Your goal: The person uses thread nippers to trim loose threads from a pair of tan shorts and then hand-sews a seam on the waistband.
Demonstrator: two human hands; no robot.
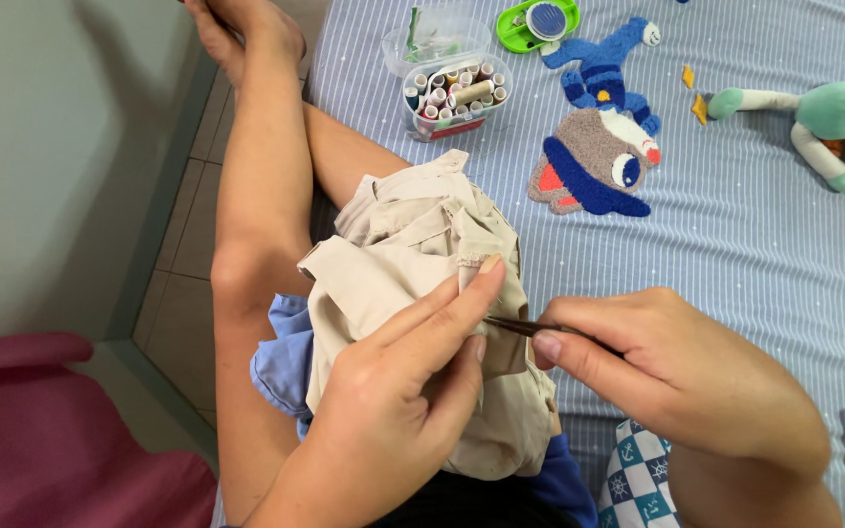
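Two hands work over a striped blue bedsheet (784,254): left hand (403,391) pinching beige cloth (413,254), right hand (677,372) gripping a thin tool (515,327).

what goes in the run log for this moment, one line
left hand: pinching beige garment on lap | right hand: holding thin dark tool, tip at fabric | nearby: thread box on striped sheet
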